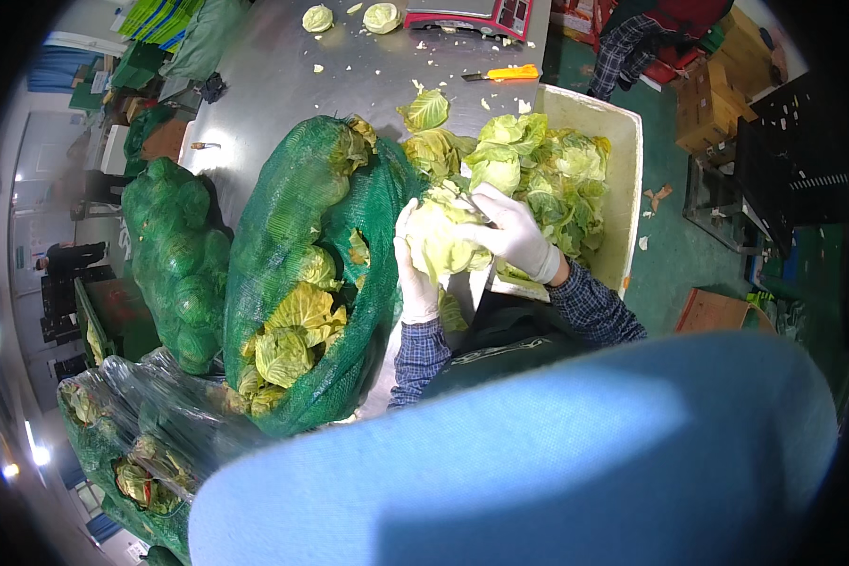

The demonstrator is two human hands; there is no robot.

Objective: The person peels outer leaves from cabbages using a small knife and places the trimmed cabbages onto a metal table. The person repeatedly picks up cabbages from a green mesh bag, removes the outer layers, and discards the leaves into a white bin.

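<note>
A pale green cabbage head (439,233) is held between my two white-gloved hands, above the table's near edge. My left hand (417,279) supports it along its left side, fingers pointing up. From the right, my right hand (516,233) grips its upper side with bent fingers; whether a loose leaf is pinched there is hard to tell. Just beyond the cabbage lie loose outer leaves (435,150). To the right a white bin (626,191) holds a heap of cabbage leaves (562,191). An open green mesh sack (276,205) with cabbages stands at the left.
An orange-handled utility knife (513,73) lies on the metal table (269,78) among leaf scraps. Farther back are two trimmed cabbages (318,19) (382,18) and a red scale (460,25). Another full mesh sack (177,262) stands left. A person's legs (622,53) show at the upper right.
</note>
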